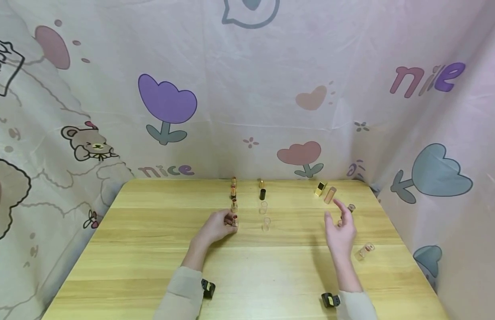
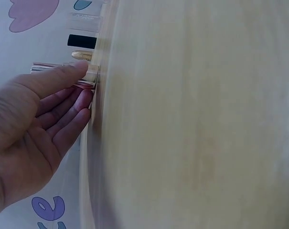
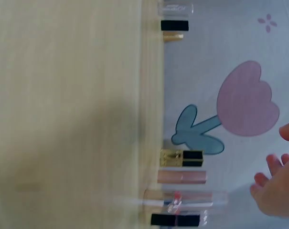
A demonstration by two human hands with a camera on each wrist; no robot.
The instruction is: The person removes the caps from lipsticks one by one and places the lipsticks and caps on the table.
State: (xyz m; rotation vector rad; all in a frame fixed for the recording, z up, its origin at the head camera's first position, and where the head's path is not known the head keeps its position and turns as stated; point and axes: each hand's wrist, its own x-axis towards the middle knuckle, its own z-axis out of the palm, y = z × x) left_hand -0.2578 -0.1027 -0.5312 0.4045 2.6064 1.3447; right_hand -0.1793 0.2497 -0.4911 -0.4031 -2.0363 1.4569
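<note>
My left hand [image 1: 218,226] holds the base of an uncapped lipstick [image 1: 235,221], its red tip upright above the fingers. In the left wrist view the thumb lies across the tube and hides part of it. Behind it stand several more open lipsticks [image 1: 233,192] in a line. My right hand [image 1: 341,231] is raised over the right side of the table, thumb and fingers apart, nothing between them. Its fingertips come near a pinkish lipstick tube [image 1: 330,195]. Another dark lipstick [image 1: 351,208] is partly hidden behind the fingers.
Right of the open lipsticks runs a row of caps: a gold cap [image 1: 261,183], a black cap [image 1: 262,194] and two clear caps [image 1: 266,223]. A gold-and-black lipstick [image 1: 321,189] stands at the back right; a clear-cased lipstick [image 1: 365,251] is nearer. A printed cloth [image 1: 239,89] hangs behind the table.
</note>
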